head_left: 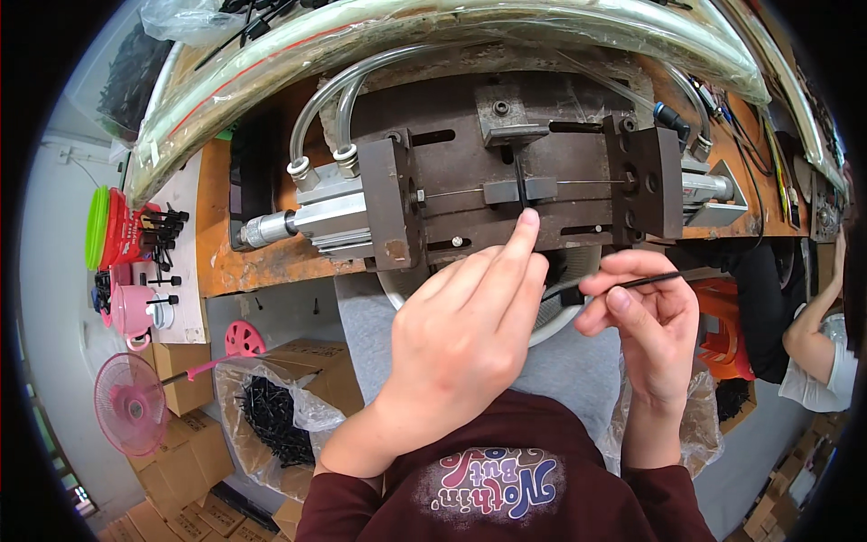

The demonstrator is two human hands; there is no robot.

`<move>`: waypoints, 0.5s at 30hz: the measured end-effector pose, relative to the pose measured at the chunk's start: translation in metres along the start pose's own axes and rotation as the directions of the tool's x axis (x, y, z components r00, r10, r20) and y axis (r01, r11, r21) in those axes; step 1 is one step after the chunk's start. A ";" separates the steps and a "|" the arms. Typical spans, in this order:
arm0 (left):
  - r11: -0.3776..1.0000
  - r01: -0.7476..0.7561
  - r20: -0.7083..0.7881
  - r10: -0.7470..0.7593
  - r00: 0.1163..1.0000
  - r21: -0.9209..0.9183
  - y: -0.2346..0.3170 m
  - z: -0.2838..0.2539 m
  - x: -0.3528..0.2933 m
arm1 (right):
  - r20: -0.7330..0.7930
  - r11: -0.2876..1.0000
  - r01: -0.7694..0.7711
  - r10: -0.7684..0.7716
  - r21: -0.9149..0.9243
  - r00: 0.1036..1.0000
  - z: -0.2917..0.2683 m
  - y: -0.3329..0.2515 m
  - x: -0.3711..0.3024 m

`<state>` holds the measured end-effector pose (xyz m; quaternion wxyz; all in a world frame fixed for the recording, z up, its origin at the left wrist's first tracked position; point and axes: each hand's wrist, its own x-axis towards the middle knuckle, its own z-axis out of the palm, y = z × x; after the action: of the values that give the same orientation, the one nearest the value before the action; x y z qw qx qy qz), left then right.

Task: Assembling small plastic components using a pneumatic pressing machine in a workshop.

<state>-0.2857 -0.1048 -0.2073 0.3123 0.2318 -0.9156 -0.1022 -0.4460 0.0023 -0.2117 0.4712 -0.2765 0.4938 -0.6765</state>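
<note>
My left hand (470, 321) reaches over the front of a dark metal fixture (461, 108), its index finger stretched out. That fingertip is at the near end of a thin black part (520, 181), which stands between two small grey jaws (540, 188) in the middle of the fixture. Whether the thumb holds anything is hidden. To the right, my right hand (646, 316) pinches a slim black stick (652, 280) with a wider black end (571, 295) that points toward my left hand. The stick is held in the air, just in front of the fixture.
Silver air cylinders (330, 221) with clear hoses (307, 104) flank the fixture. A plastic-wrapped roll (433, 32) lies across the back. Bags of black parts (275, 420) stand below, beside a pink fan (132, 404). Another person's arm (817, 325) shows at far right.
</note>
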 end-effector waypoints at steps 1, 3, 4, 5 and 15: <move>1.000 -0.005 0.016 0.004 1.000 0.025 0.000 0.000 0.002 | 0.008 1.000 -0.019 0.019 -0.011 1.000 -0.001 -0.001 -0.002; 0.998 0.004 0.041 -0.007 0.999 0.060 0.000 -0.002 0.006 | -0.016 0.999 -0.044 0.044 -0.012 0.999 0.001 -0.004 -0.003; 0.997 0.018 0.051 -0.022 0.998 0.071 0.001 -0.004 0.009 | -0.013 0.998 -0.061 0.061 -0.015 0.998 0.000 -0.006 -0.004; 0.996 0.033 0.060 -0.038 0.997 0.082 0.001 -0.005 0.010 | -0.011 0.997 -0.078 0.077 -0.018 0.997 0.000 -0.007 -0.005; 0.998 0.059 0.061 -0.060 0.996 0.015 -0.005 -0.006 0.010 | -0.037 0.989 -0.130 0.133 0.073 0.990 0.000 -0.002 -0.001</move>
<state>-0.2872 -0.1149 -0.1987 0.2791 0.2577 -0.9182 -0.1124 -0.4460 0.0029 -0.2097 0.5140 -0.2125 0.4966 -0.6664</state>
